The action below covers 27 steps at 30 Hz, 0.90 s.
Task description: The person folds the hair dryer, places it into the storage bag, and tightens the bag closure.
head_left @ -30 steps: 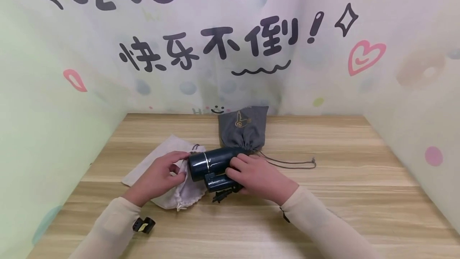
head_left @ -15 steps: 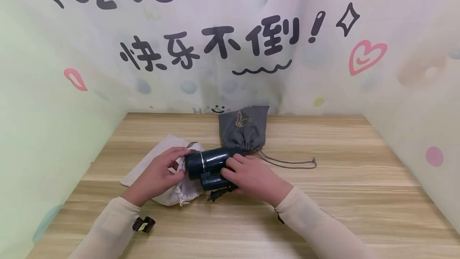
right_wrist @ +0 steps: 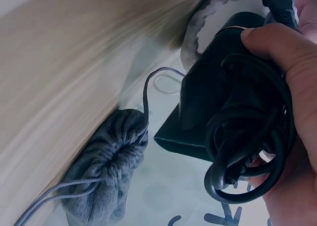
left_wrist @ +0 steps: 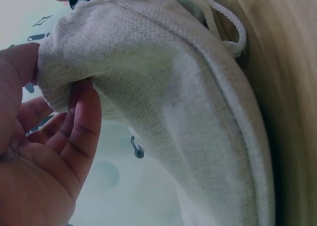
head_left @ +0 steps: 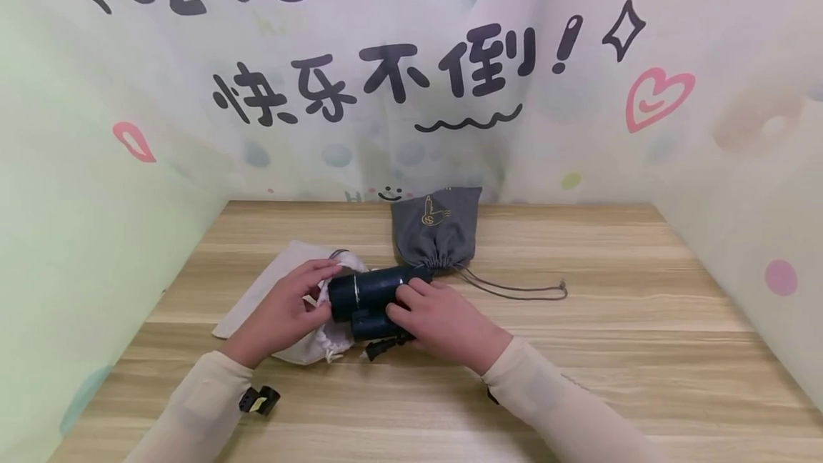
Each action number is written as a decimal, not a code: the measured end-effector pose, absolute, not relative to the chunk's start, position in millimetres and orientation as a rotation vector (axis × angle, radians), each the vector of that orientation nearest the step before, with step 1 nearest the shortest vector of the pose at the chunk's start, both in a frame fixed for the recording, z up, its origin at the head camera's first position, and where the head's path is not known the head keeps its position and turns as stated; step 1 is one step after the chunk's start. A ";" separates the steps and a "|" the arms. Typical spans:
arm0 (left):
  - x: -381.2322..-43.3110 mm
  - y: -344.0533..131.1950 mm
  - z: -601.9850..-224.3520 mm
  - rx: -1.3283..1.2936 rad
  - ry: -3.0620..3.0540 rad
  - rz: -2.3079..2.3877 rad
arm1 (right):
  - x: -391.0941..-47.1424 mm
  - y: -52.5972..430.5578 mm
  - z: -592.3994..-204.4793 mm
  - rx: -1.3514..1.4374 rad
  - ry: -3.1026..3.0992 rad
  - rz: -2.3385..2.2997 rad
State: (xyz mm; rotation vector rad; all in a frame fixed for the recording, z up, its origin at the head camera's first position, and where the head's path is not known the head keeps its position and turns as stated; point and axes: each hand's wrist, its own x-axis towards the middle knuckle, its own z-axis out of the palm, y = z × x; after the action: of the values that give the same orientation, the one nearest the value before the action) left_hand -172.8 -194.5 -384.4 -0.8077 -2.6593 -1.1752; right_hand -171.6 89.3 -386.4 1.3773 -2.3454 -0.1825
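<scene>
My right hand point(head_left: 453, 324) grips a dark blue folded hair dryer point(head_left: 379, 289), thumb and fingers around its body. Its black cord point(right_wrist: 282, 179) hangs in coils beside my palm in the right wrist view, and the plug point(head_left: 381, 349) dangles below. The round end of the dryer is at the mouth of a pale drawstring bag point(head_left: 273, 284); how far inside is hidden. My left hand point(head_left: 283, 316) pinches the rim of that bag between thumb and fingers. In the left wrist view, the bag's cloth point(left_wrist: 148, 82) drapes down from my fingers.
Behind the dryer lies a grey drawstring bag point(head_left: 437, 227), its mouth gathered and its cord point(head_left: 527, 293) trailing right. Everything rests on a wood-grain table point(head_left: 611, 291). A printed cloth backdrop point(head_left: 360, 156) stands at the far edge and both sides.
My right hand has moved left with the hair dryer, bringing its round end further toward the pale bag's mouth. My left hand keeps hold of the rim, almost in place.
</scene>
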 end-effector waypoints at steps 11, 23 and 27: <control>-172.1 -192.2 -383.9 -0.849 -2.666 -1.143 | -171.2 80.5 -384.3 1.309 -2.457 -0.005; -167.6 -188.2 -383.3 -0.883 -2.766 -1.146 | -169.6 68.9 -386.9 1.203 -2.522 0.030; -165.9 -186.7 -383.0 -0.872 -2.778 -1.158 | -167.0 62.6 -387.5 1.162 -2.535 0.021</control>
State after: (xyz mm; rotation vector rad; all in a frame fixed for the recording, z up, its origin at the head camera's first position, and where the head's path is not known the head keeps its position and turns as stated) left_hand -165.9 -186.7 -383.0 -0.8719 -2.7782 -1.1577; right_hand -167.0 62.6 -387.5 1.1619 -2.5354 0.0212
